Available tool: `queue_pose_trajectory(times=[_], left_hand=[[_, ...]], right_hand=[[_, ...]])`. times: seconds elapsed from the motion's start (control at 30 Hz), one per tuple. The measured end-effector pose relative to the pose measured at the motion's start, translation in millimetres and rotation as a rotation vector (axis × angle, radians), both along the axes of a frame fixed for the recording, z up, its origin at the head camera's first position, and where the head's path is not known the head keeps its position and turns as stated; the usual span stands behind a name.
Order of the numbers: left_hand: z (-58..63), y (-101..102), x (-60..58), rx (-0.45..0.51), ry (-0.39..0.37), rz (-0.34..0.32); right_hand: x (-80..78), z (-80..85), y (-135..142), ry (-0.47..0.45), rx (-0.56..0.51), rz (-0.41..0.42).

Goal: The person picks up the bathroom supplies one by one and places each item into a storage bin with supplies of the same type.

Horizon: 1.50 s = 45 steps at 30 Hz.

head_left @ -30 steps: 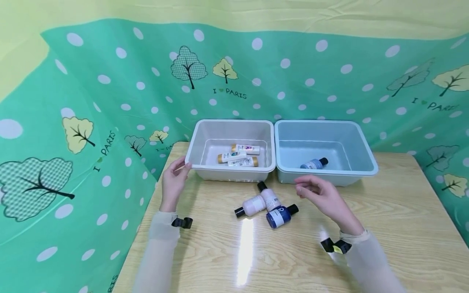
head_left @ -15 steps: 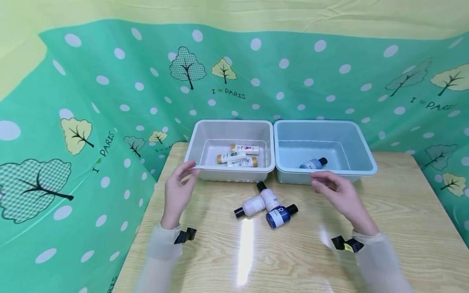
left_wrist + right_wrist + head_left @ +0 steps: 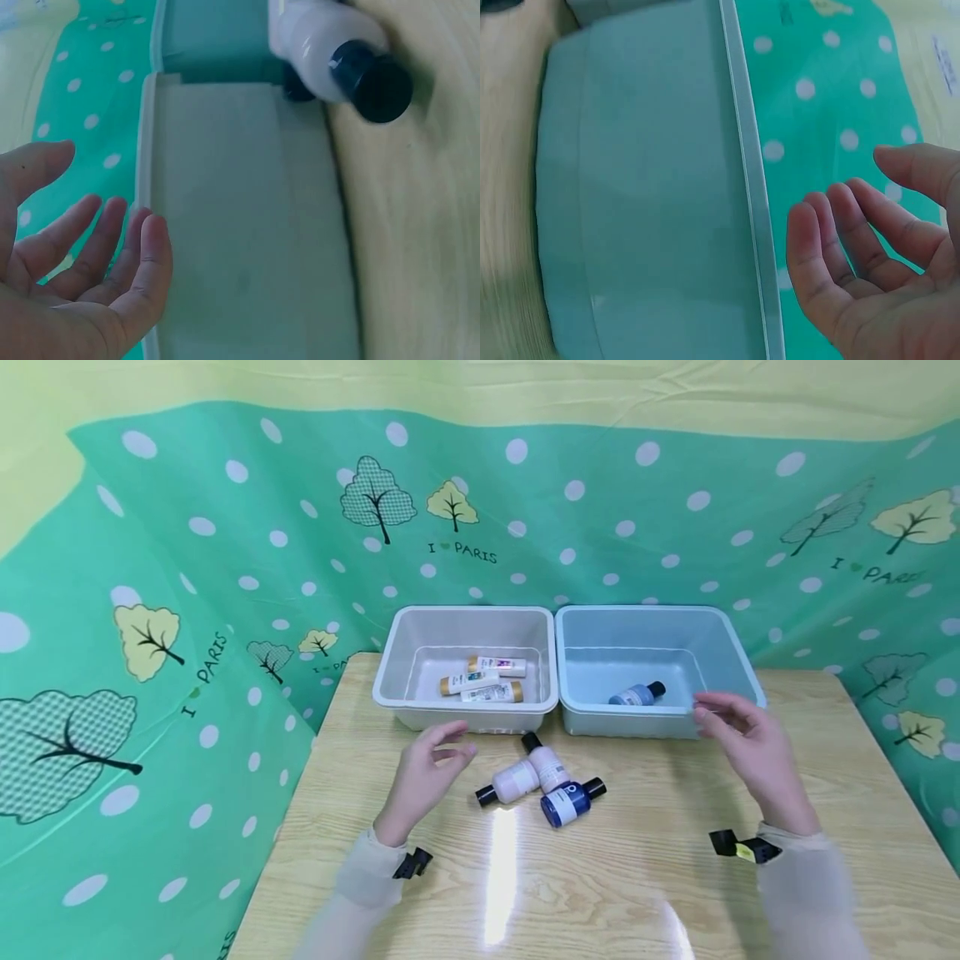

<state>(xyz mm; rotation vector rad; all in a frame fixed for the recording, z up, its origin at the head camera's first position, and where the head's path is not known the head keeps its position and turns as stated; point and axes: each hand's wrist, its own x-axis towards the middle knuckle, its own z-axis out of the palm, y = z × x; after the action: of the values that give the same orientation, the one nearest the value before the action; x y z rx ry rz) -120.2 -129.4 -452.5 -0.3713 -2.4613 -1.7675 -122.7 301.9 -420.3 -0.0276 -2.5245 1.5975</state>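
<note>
Left hand (image 3: 423,777) and right hand (image 3: 759,760) hang empty, fingers half-spread; a mid-body grip should suit the leftmost pale-pink, black-capped plastic bottle (image 3: 516,782).

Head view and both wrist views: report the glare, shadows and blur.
Head view: a long white glare streak lies on the table, a shorter one near the bottom edge, and a soft shadow below the right hand; left wrist view: dimmer, the pale bottle soft-edged; right wrist view: also dimmer, the blue box's outer wall showing little detail.
</note>
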Motion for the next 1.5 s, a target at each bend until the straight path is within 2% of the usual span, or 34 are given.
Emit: queue_pose_trajectory(times=[0.17, 0.33, 0.53, 0.73, 0.93, 1.17, 1.5], left_hand=[[-15.8, 8, -0.7, -0.093, -0.03, -0.056], [-30.8, 10, -2.3, -0.153, -0.083, -0.079], [-41.0, 12, -5.3, -0.216, -0.135, -0.117], [-48.9, 13, -6.9, -0.336, -0.161, -0.176], [-55.2, 15, -7.5, -0.403, -0.204, -0.223], [-62.7, 16, -8.4, -0.399, -0.232, -0.246], [-69.4, 17, -10.2, -0.395, -0.284, -0.277]], right_hand=[[-6.7, -2.6, 24, 0.007, 0.005, -0.119], [-11.8, -4.5, 43, -0.018, -0.015, -0.216], [-16.0, -8.4, 59, -0.058, -0.072, -0.291], [-18.2, -14.6, 65, -0.102, -0.101, -0.342], [-20.6, -24.1, 69, -0.113, -0.147, -0.352], [-20.2, -30.7, 72, -0.08, -0.377, -0.316], [-18.1, -35.6, 77, -0.139, -0.524, -0.247]])
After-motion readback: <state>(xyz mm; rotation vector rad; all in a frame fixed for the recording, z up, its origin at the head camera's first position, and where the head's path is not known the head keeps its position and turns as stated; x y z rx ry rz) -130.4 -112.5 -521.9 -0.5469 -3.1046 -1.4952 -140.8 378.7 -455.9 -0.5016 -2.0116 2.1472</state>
